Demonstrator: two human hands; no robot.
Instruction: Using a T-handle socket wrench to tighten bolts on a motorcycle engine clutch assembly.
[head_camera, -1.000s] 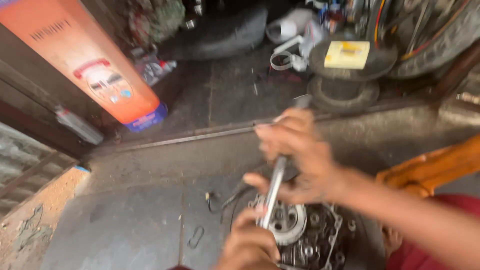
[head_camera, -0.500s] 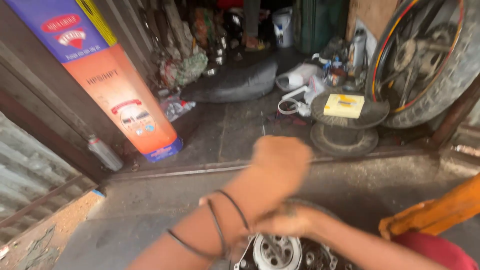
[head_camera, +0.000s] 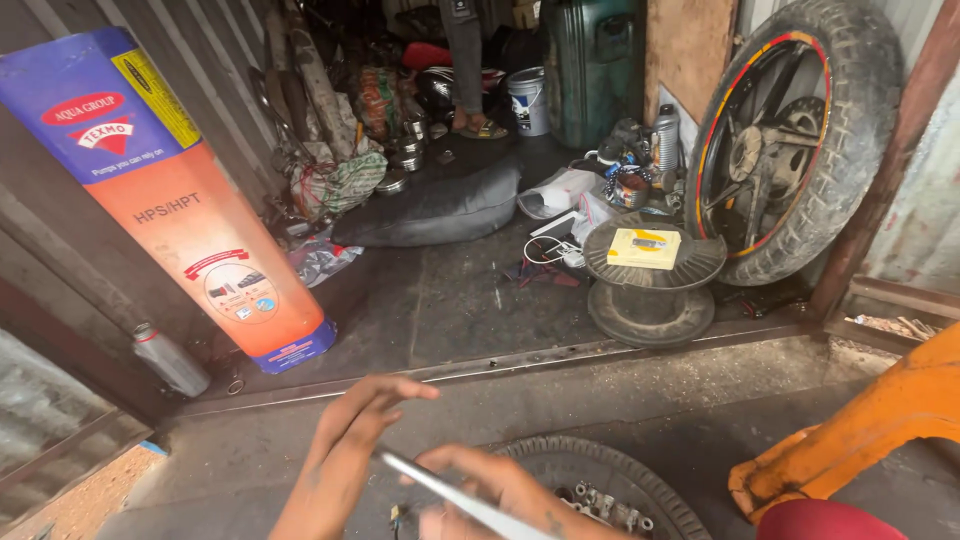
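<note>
My left hand (head_camera: 352, 440) reaches up from the bottom edge, fingers stretched out and holding nothing. Just right of it, my right hand (head_camera: 487, 487) grips a slim silver metal tool (head_camera: 450, 492) that slants from upper left to lower right across its fingers. Behind the right hand, a metal engine part (head_camera: 605, 503) sits inside a black tyre (head_camera: 610, 465) lying flat on the concrete floor. The lower part of both hands and of the engine is cut off by the frame edge.
An orange plastic stool (head_camera: 880, 425) stands at the right. Beyond the metal threshold are a yellow box on a stacked rim stand (head_camera: 650, 290), a motorcycle wheel (head_camera: 790, 140) leaning upright, a black seat (head_camera: 440, 210), and an orange-and-blue cylinder (head_camera: 190, 210) leaning at the left. Someone's sandalled feet (head_camera: 478, 127) stand at the back.
The view has tilted up toward the shop interior. My hands have dropped to the bottom edge, and my left hand has come off the tool and opened.
</note>
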